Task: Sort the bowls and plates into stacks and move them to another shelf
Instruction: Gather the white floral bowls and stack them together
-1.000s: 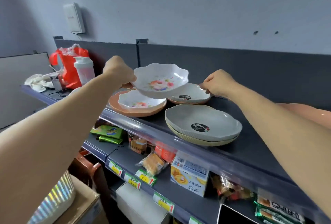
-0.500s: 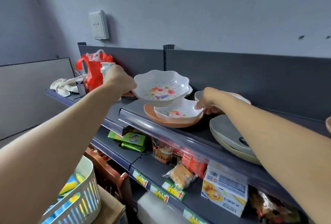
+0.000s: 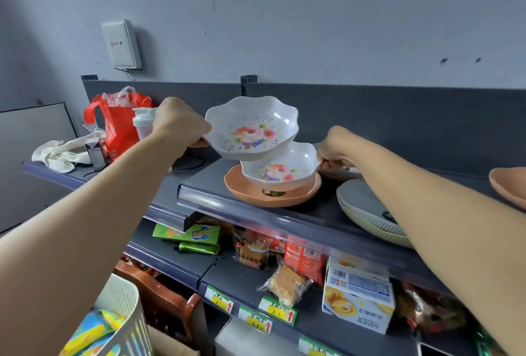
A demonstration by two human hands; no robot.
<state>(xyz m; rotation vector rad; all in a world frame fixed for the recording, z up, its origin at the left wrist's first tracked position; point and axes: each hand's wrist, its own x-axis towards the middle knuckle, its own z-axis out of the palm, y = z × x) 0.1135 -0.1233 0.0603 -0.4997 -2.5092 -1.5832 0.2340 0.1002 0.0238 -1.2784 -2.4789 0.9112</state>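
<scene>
My left hand (image 3: 178,125) grips the left rim of a white floral bowl (image 3: 250,128) and holds it in the air above the top shelf (image 3: 256,214). Just below it a second white floral bowl (image 3: 280,169) sits in an orange plate (image 3: 270,193). My right hand (image 3: 334,146) pinches that lower bowl's right rim. Two stacked plates, grey on cream (image 3: 367,213), lie to the right, partly hidden by my right forearm. Behind my right hand another plate (image 3: 341,172) shows only in part.
An orange dish (image 3: 508,187) pokes in at the right edge. A red bag (image 3: 119,125), a white shaker bottle (image 3: 142,123) and a cloth (image 3: 61,152) stand on the shelf's left part. Packaged snacks fill the lower shelf (image 3: 284,279). A cream basket (image 3: 119,318) stands below left.
My right hand has moved from the plate at the back to the lower floral bowl and taken hold of its rim. The left hand keeps the upper bowl raised. The view has shifted left.
</scene>
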